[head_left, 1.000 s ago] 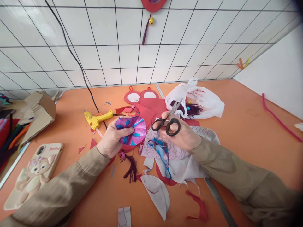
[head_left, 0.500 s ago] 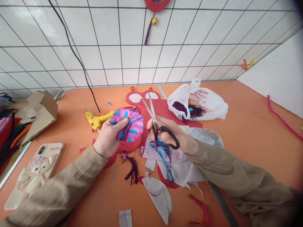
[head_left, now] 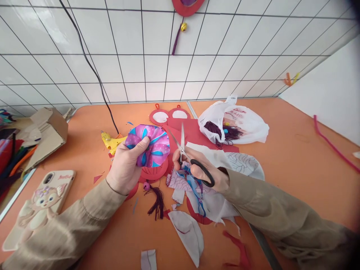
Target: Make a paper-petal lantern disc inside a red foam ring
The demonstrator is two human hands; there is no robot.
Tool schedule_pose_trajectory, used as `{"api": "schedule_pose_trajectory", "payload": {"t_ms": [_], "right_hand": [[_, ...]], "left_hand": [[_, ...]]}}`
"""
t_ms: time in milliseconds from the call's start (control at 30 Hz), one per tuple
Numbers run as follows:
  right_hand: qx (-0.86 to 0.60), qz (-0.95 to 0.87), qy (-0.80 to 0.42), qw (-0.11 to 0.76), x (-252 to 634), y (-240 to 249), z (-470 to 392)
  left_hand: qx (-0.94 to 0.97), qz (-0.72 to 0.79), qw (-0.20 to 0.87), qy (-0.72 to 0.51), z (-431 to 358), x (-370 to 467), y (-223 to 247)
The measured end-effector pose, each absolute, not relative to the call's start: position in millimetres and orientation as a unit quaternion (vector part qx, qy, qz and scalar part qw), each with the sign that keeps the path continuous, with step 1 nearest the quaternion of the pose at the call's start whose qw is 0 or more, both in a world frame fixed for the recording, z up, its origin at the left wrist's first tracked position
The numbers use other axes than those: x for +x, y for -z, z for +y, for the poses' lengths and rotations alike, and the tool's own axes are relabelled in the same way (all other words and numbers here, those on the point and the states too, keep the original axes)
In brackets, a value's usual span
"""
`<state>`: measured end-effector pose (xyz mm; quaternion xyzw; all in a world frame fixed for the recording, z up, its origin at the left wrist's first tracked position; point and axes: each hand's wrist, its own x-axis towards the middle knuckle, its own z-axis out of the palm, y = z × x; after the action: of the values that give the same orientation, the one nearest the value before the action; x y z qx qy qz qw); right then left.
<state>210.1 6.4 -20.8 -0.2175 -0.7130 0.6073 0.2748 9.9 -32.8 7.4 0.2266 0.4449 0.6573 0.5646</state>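
Note:
My left hand (head_left: pixel 126 165) pinches a round pink and blue patterned fabric piece (head_left: pixel 157 147), thumb on top and the other fingers hidden beneath. To its right, my right hand (head_left: pixel 197 165) has its fingers in the black handles of the scissors (head_left: pixel 182 148). The blades point away from me, slightly parted, close to the fabric's right edge but apart from it. Beneath my right hand are blue and purple fabric scraps (head_left: pixel 197 191) on pale patterned cloth. Under the fabric piece lies a red ring (head_left: pixel 154 172), with a dark tassel (head_left: pixel 157 202) below it.
A yellow glue gun (head_left: pixel 109 142) lies behind my left hand. A phone in a cartoon case (head_left: pixel 46 204) and a cardboard box (head_left: pixel 50 133) are at left. A white plastic bag (head_left: pixel 250 125) holds dark threads at the back right. White cloth pieces (head_left: pixel 188 236) lie in front.
My left hand has moved slightly left with the fabric piece. The scissors have shifted a little toward me, and their blades point more upright.

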Motion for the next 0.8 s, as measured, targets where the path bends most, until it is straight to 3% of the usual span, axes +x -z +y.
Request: {"api": "schedule_pose_trajectory", "payload": {"t_ms": [433,800], "right_hand": [[-0.233,-0.706,-0.606,0.283,212.0,22.9,3.7],[-0.239,-0.696,-0.605,0.304,208.5,24.4,0.6]], "left_hand": [[0.270,0.462,0.547,-0.644,-39.9,15.4,-14.6],[0.200,0.447,0.547,-0.679,-38.5,17.3,-11.7]]}}
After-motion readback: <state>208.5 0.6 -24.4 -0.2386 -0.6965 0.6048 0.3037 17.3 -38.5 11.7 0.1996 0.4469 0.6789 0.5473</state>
